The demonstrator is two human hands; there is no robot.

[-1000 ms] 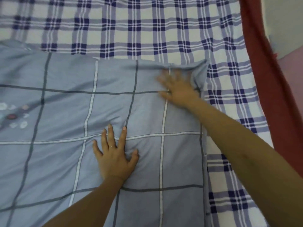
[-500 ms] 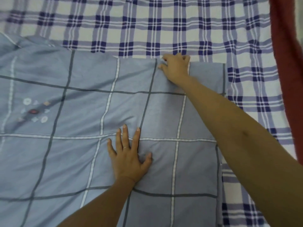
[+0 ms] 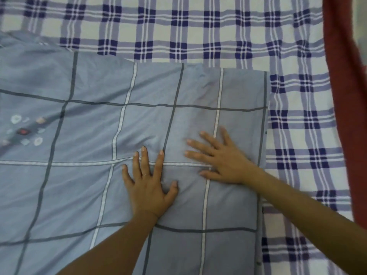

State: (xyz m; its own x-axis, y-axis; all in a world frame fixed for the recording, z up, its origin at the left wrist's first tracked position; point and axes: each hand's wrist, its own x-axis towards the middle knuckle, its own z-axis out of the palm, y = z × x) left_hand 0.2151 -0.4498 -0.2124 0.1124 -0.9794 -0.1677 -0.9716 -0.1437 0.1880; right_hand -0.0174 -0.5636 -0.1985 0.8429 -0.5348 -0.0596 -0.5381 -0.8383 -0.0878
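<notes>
A grey-blue bed cover (image 3: 89, 185) with dark and white grid lines lies spread flat, its right edge and far right corner squared off. My left hand (image 3: 148, 185) presses flat on it with fingers spread, a thin ring on one finger. My right hand (image 3: 220, 157) lies flat on the cover just to the right of the left hand, fingers straight and pointing left. Neither hand holds the cloth.
Under the cover lies a white sheet with a navy plaid pattern (image 3: 198, 32), showing at the far side and on the right. A dark red cloth edge (image 3: 345, 96) runs down the right side. A small flower print (image 3: 25, 131) marks the cover at the left.
My right hand has let go of the cover's far edge and drawn back toward me, now lying flat beside my left hand. The left hand has stayed pressed in place.
</notes>
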